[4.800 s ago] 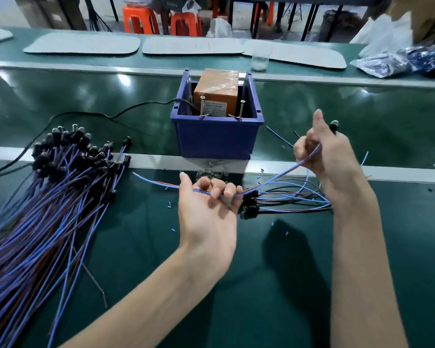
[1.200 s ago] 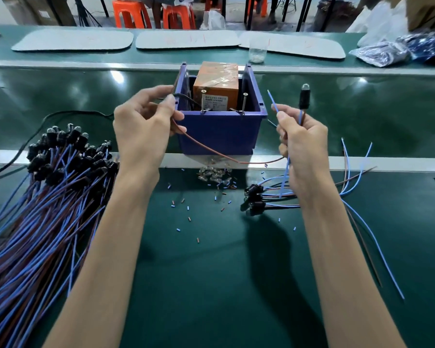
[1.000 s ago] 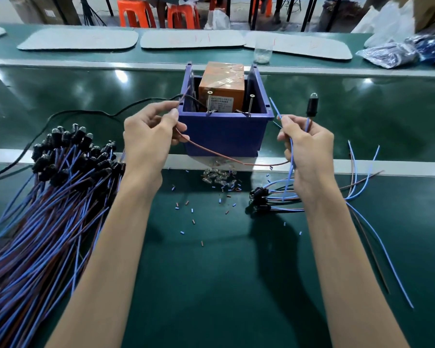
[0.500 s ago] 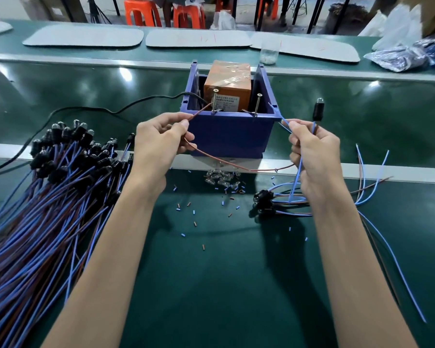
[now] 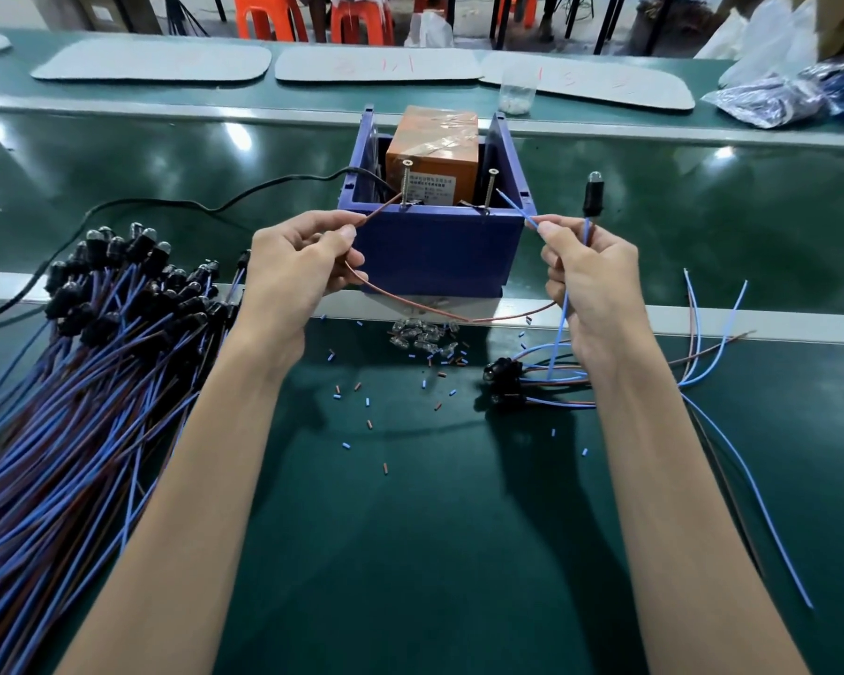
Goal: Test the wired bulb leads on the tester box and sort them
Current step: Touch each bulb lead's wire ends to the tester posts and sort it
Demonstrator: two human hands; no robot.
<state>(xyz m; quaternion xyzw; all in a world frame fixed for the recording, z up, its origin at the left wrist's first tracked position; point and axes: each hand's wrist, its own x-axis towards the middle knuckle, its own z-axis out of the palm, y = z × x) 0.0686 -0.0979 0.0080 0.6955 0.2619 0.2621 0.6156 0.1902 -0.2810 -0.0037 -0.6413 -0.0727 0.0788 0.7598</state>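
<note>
The tester box (image 5: 434,250) sits mid-worktop (image 5: 410,552) — a heap of leads (image 5: 93,358) to its left, a small pile (image 5: 532,382) front-right, loose bulbs (image 5: 422,336) just before it, a cup (image 5: 516,92) behind.

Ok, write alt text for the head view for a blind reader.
A person's left hand pinches a brown lead and the right hand a blue lead, tips held up to two screws on a blue tester box. A large bundle of wired bulbs lies left, a smaller pile right, on a green bench.
</note>
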